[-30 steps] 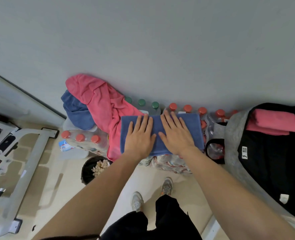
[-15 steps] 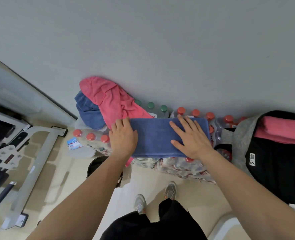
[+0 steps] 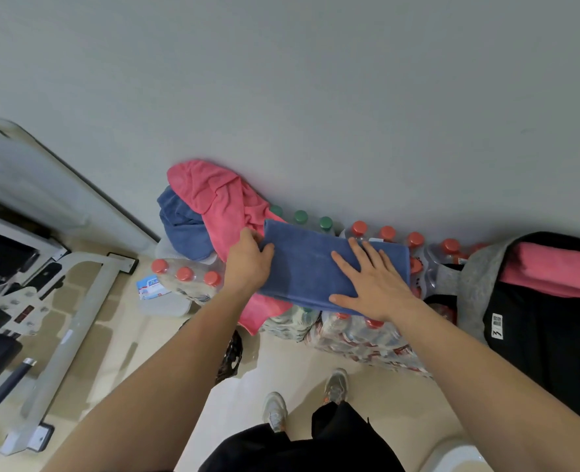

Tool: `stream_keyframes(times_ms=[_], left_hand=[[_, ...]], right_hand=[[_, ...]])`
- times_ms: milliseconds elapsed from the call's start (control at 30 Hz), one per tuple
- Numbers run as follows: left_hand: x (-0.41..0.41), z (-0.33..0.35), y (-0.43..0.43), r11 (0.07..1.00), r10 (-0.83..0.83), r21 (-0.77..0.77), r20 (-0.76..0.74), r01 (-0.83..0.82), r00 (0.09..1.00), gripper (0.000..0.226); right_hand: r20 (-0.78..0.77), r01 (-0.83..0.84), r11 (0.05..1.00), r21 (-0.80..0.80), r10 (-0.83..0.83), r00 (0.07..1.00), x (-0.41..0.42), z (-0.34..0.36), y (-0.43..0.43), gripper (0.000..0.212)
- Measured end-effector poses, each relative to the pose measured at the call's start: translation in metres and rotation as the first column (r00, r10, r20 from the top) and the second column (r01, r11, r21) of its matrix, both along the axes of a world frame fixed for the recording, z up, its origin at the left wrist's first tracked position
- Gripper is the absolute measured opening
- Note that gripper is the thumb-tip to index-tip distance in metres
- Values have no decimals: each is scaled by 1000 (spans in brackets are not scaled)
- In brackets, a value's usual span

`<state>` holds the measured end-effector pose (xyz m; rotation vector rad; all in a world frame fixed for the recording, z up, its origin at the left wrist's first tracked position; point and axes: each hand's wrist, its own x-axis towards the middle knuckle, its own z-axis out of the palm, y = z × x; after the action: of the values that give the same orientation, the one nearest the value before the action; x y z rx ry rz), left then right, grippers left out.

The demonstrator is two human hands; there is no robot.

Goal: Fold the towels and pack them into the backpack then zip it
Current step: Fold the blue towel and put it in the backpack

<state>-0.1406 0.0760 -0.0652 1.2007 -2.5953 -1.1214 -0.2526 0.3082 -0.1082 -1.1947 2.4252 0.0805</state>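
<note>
A folded blue towel (image 3: 309,264) lies as a long strip on top of shrink-wrapped bottle packs (image 3: 360,338). My left hand (image 3: 247,264) grips the strip's left end, thumb on top. My right hand (image 3: 373,284) lies flat with fingers spread on its right half. A crumpled pink towel (image 3: 220,202) and another blue towel (image 3: 183,229) are heaped to the left against the wall. At the right stands the black and grey backpack (image 3: 537,321), unzipped, with a folded pink towel (image 3: 554,270) inside.
Red-capped bottles (image 3: 186,274) and green-capped bottles (image 3: 300,217) line the grey wall. A metal frame of gym equipment (image 3: 60,321) stands on the floor at left. A dark bin (image 3: 232,352) sits below my left forearm. My shoes (image 3: 275,410) are on the tiled floor.
My left hand slid from the towel's middle to its left end and took hold of it. My right hand shifted right and stays flat on the towel.
</note>
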Motion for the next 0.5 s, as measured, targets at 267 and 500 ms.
stream_keyframes(times_ms=[267, 500], left_hand=[[-42, 38, -35, 997, -52, -60, -164, 43, 985, 13], [-57, 46, 2, 988, -147, 3, -248, 152, 958, 17]], right_hand=[[-43, 177, 978, -110, -182, 982, 15, -12, -59, 87], [-83, 169, 973, -159, -184, 979, 11, -3, -44, 88]])
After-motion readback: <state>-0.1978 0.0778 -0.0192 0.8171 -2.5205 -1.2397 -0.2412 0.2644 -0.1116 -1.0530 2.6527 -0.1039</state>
